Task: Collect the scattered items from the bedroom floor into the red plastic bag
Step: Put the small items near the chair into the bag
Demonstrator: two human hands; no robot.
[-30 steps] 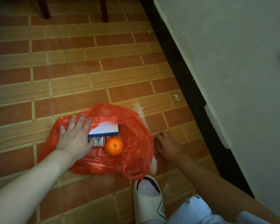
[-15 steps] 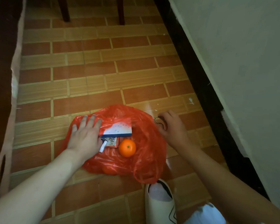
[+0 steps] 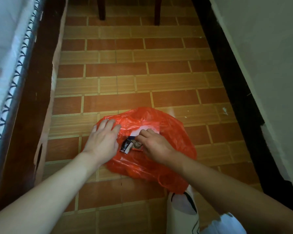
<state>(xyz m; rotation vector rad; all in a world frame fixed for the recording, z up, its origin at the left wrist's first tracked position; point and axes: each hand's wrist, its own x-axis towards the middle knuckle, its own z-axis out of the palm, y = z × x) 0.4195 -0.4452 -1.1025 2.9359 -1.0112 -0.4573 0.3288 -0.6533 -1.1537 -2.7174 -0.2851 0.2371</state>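
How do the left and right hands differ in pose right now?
The left hand lies flat with straight fingers pressing the red plastic bag at its left edge; the right hand is curled, fingers bent over the items at the bag's middle. The left holds nothing; whether the right pinches the small metallic item is unclear. Both rest over the bag.

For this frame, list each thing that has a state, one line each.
red plastic bag: lying on the floor, mouth open
left hand: fingers straight, pressing the bag's left edge
right hand: fingers curled, over the bag's opening
small metal item: at the right fingertips, over the opening
white box: inside the bag, partly hidden
dark packet: inside the bag
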